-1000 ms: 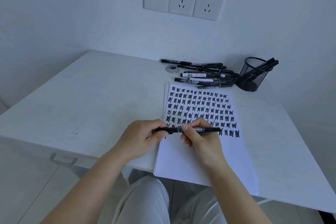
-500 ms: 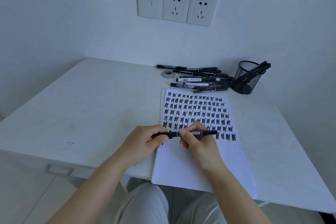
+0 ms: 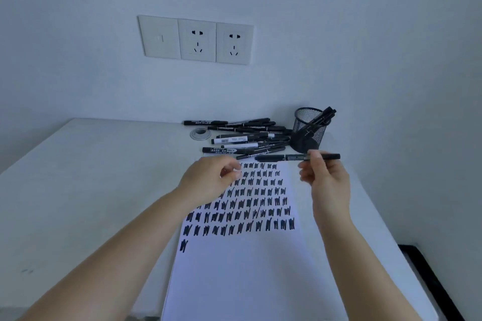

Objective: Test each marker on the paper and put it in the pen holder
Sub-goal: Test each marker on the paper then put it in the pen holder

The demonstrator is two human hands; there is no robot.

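I am pinching a black marker (image 3: 297,157) between the thumb and fingertips of my right hand (image 3: 326,180), holding it level in the air just in front of the mesh pen holder (image 3: 307,130), its long end pointing away from the holder toward my other hand and its short end sticking out past my fingers. My left hand (image 3: 208,182) is hovering above the paper (image 3: 242,268), on the side of the sheet farther from the holder, with its fingers loosely curled; I cannot tell whether anything small is caught between the thumb and fingertips, since that spot is blurred. The paper is lying on the white table (image 3: 91,190), reaching from near the holder back toward me, and rows of black test scribbles (image 3: 250,203) are covering its half nearer the holder. A loose pile of markers (image 3: 247,138) is lying flat on the table just beside the holder, along the paper's far edge. A few markers (image 3: 324,114) are leaning inside the holder, poking out over its rim. A small round grommet (image 3: 200,134) is sitting in the tabletop on the far side of the pile from the holder.
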